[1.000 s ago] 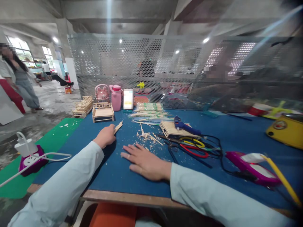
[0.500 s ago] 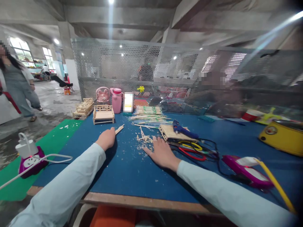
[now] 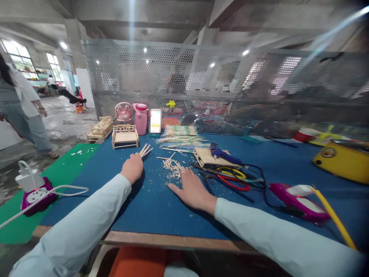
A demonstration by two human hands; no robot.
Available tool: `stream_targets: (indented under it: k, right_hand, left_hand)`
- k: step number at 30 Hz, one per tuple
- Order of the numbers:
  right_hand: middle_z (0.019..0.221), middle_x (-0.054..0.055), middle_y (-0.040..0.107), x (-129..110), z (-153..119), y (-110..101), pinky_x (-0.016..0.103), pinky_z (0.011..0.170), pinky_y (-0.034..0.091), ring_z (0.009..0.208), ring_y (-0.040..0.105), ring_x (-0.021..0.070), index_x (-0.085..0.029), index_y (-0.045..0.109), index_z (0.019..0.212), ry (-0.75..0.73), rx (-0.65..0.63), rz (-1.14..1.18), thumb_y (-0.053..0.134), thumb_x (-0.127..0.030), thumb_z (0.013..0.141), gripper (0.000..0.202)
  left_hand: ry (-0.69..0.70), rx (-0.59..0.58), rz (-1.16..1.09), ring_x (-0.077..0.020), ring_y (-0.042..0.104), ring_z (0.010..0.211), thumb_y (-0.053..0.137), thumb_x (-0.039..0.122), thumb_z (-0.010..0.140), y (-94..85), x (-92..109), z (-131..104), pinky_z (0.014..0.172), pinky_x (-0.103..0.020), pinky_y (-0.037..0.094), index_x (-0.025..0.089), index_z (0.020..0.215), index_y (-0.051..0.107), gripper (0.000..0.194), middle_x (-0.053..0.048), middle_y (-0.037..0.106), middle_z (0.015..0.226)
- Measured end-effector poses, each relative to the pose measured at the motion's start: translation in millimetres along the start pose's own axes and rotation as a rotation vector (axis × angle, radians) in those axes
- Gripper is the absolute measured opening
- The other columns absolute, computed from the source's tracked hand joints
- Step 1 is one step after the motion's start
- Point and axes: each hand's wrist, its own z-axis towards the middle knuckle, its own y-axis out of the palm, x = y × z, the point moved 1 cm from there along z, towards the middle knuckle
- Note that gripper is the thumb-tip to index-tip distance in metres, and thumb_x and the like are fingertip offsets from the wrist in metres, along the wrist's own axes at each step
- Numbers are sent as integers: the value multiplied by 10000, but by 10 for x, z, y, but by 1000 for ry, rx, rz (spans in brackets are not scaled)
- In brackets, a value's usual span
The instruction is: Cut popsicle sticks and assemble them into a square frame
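My left hand (image 3: 132, 168) is closed round a small bundle of thin wooden sticks (image 3: 146, 150), whose ends fan out beyond the fingers. Flat on the blue table (image 3: 150, 213), my right hand (image 3: 192, 187) has its thumb spread and holds nothing. Its fingertips touch the edge of a pile of short stick scraps (image 3: 172, 165). To the right of that pile lies a wooden stick frame (image 3: 205, 157) with a blue glue gun (image 3: 223, 154) on it. Pliers with red and yellow handles (image 3: 234, 182) lie beside my right hand.
Packs of sticks (image 3: 180, 131) lie at the back. Small wooden models (image 3: 125, 137) stand at the back left beside a pink bottle (image 3: 140, 120). Purple power strips (image 3: 300, 202) and cables lie on both sides. A yellow pot (image 3: 343, 161) is far right. A person walks at far left.
The scraps now lie in a tighter pile by my right fingertips. The sticks in my left hand are more fanned out. The person at the left has moved.
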Motion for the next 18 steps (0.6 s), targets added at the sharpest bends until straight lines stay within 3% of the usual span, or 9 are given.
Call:
stream_targets:
  k: [9,14,16,18]
  right_hand:
    - [1470,202,180,-656,346,110,422,1078,152,1357,145,284,-23,169,1405,-180,77,174,333,-565,836,803]
    - [1478,149,198,-309,642,-44,447,1068,155,1353,174,255,-115,190,1410,-81,234,206,219,-522,888,663]
    - [1447,167,276,-159,789,-75,393,1060,193,1336,233,230,-85,261,1383,-74,162,164,209,-456,909,603]
    - [1405,202,341,-135,895,-56,417,1046,209,1310,286,268,-61,350,1336,-85,128,140,250,-464,899,603]
  left_hand:
    - [-75,129,-161,-260,619,905,311,190,861,-135,-43,-12,735,-349,473,139,1059,397,222,-157,531,1039]
    - [-92,186,-230,-260,611,908,323,203,856,-255,-47,-59,740,-345,461,158,1060,388,219,-146,537,1043]
    - [-69,214,-262,-261,608,913,330,201,851,-287,-26,-79,749,-347,455,160,1062,387,222,-141,537,1047]
    - [-40,225,-288,-259,603,923,338,201,849,-295,1,-98,761,-345,448,163,1076,384,235,-135,537,1055]
